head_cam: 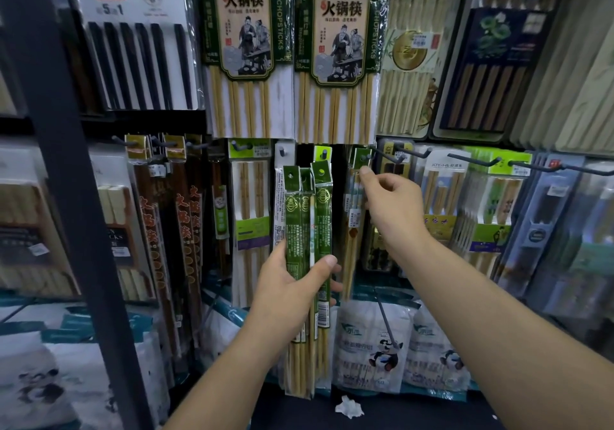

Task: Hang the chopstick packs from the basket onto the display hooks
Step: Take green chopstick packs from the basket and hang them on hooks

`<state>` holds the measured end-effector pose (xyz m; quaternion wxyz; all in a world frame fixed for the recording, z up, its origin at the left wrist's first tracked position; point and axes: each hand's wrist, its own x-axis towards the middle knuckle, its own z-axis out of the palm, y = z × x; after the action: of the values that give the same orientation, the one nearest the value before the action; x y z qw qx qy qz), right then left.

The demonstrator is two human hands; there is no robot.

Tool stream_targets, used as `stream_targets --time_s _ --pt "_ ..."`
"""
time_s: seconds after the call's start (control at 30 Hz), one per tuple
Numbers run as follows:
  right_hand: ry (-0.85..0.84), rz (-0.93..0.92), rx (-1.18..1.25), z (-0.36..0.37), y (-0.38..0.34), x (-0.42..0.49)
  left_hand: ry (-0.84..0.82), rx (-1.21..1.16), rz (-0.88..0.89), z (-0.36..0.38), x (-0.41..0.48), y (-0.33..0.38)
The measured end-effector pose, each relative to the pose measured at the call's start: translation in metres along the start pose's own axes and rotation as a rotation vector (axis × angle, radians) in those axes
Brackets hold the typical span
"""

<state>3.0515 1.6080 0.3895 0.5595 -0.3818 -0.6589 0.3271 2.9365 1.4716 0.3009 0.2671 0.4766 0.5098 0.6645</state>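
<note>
Left hand (292, 283) grips three green bamboo chopstick packs (305, 217), seemingly light, stiff, slick; right hand (395, 200) pinches another by its punched header (361, 159).

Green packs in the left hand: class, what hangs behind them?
Two header cards on hooks show above the green packs; the rest of those hung items is covered.

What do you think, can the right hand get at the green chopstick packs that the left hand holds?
Probably yes. The left hand grips the green chopstick packs at mid-length, so their tops stand free, and the right hand is beside them with nothing between.
</note>
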Motion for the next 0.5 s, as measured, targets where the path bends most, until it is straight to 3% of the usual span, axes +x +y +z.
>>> stream_targets --time_s 0.13,0.2,0.3,0.5 --pt "0.017 -0.042 -0.098 -0.007 0.004 -0.025 0.0 -0.038 0.018 0.001 0.0 -0.003" --pt "-0.052 -0.104 -0.106 -0.007 -0.001 -0.039 -0.003 -0.029 0.027 0.001 0.001 -0.004" --pt "-0.187 -0.12 0.049 -0.004 -0.012 -0.051 -0.009 0.003 0.07 0.006 -0.004 0.002" --pt "-0.208 -0.051 0.176 -0.003 -0.021 -0.052 -0.031 0.052 0.124 0.006 -0.006 0.004"
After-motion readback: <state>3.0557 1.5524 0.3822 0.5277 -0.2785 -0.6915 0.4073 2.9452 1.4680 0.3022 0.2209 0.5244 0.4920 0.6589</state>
